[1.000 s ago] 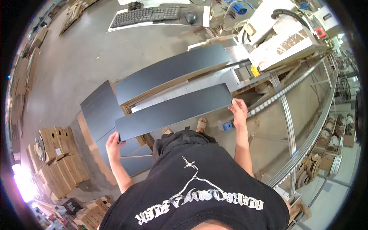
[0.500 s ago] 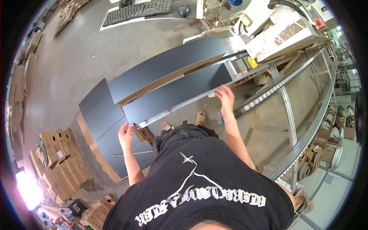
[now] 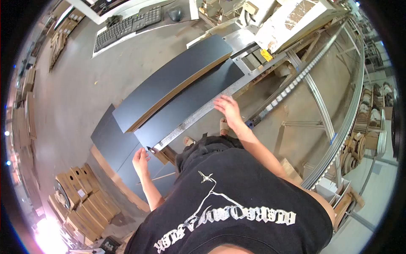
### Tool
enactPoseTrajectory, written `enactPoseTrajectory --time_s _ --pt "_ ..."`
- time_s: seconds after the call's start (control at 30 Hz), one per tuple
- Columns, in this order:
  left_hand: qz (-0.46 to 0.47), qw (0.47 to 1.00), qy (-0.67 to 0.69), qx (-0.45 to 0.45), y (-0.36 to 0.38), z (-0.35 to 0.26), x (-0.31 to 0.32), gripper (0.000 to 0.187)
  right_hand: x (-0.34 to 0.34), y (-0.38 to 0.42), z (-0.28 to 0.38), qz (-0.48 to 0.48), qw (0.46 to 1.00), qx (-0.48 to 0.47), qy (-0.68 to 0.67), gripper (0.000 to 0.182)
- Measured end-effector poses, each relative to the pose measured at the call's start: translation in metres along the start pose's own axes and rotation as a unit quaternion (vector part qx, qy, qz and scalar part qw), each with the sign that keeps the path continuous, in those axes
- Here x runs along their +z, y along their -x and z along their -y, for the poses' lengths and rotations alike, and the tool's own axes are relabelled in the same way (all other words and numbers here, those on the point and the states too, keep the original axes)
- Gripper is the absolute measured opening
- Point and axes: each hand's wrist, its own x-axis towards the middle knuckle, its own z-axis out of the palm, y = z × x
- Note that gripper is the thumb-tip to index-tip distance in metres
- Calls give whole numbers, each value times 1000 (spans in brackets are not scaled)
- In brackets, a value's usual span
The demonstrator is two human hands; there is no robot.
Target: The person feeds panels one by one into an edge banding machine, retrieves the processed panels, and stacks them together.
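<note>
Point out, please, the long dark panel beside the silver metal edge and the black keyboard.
Long dark panel (image 3: 190,99), head view: middle of top face.
Black keyboard (image 3: 129,26), head view: middle keys.

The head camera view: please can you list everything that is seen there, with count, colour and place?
keyboard: one, black, top left
mouse: one, black, right of keyboard
machine housing: one, whitish, top right
yellow part: one, yellow, below housing
upper long panel: one, dark grey, centre
lower long panel: one, dark grey, beside upper one
metal bed: one, silver, along lower panel
floor-side panels: several, dark grey, lower left
cardboard boxes: many, brown, bottom left
metal frame: one, silver, right
far-right shelf goods: many, mixed, too small to name
sandals: two, beige, below bed
T-shirt: one, black, bottom
left hand: one, near lower panel's corner
right hand: one, by bed's edge
</note>
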Motion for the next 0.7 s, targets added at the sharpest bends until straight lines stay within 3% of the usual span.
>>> enactPoseTrajectory --time_s 0.3,0.7 --pt "11 1000 -27 -4 2 -9 3 39 38 16 -25 -19 1000 11 12 59" --pt "36 999 -20 -34 -17 -31 15 31 30 -3 -20 -65 998 -14 14 49"
